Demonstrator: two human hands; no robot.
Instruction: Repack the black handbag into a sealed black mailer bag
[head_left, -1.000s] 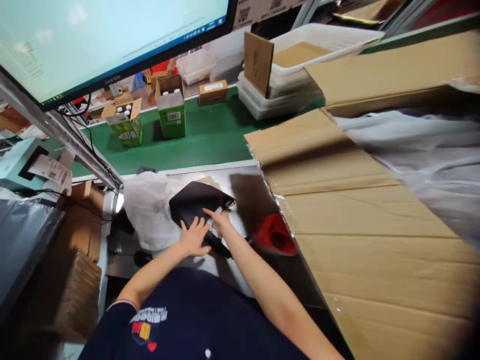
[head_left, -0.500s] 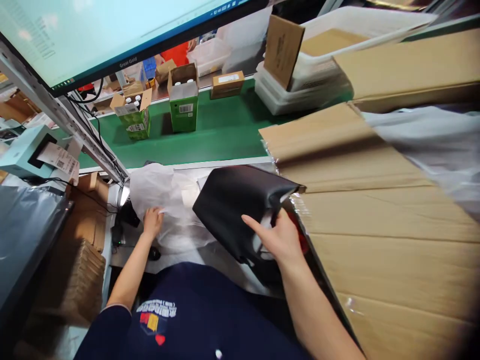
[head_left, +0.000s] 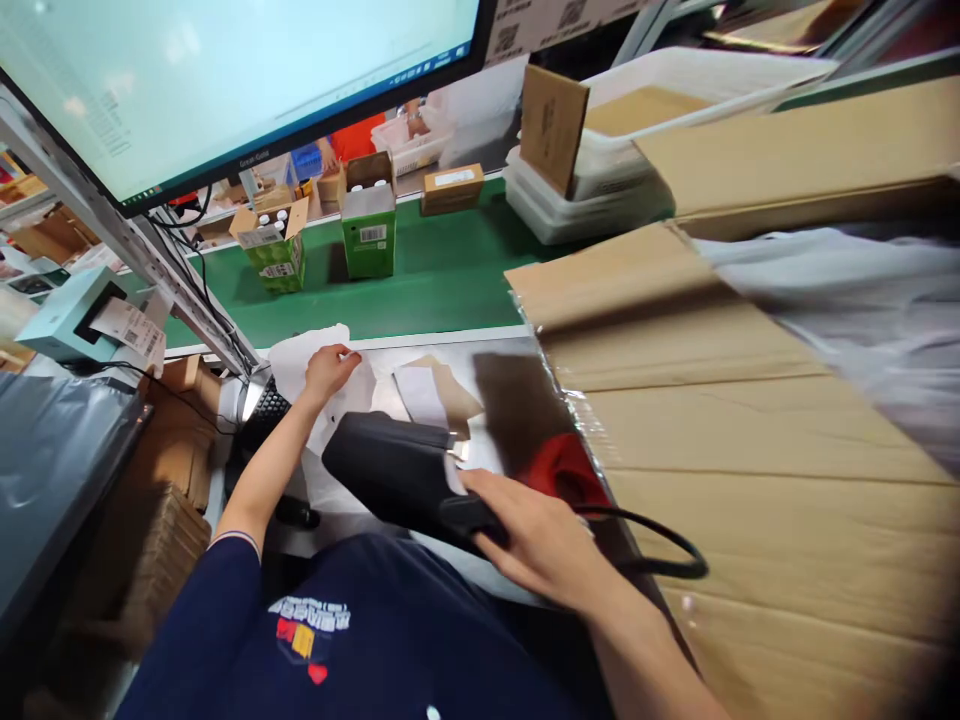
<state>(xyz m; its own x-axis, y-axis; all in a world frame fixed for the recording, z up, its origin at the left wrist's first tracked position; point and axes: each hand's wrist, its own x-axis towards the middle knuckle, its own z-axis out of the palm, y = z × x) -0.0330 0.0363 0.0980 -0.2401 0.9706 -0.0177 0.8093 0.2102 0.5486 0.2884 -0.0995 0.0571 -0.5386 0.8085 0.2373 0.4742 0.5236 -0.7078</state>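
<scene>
- Clearly, the right grip (head_left: 540,535) is closed on the near end of a black bag (head_left: 394,475).
- From there, the bag's long axis slants leftward and away, pointing toward the left forearm (head_left: 274,460).
- The left grip (head_left: 328,370) lies over a white sheet (head_left: 350,395); whether it pinches, I cannot tell.
- Rightward of the right grip runs a cardboard flap's (head_left: 720,430) edge; ahead, shadowed bench (head_left: 510,405).

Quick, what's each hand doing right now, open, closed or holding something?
Left hand: over the white sheet; can't tell whether it grips it.
Right hand: closed on the black bag, holding it.
</scene>
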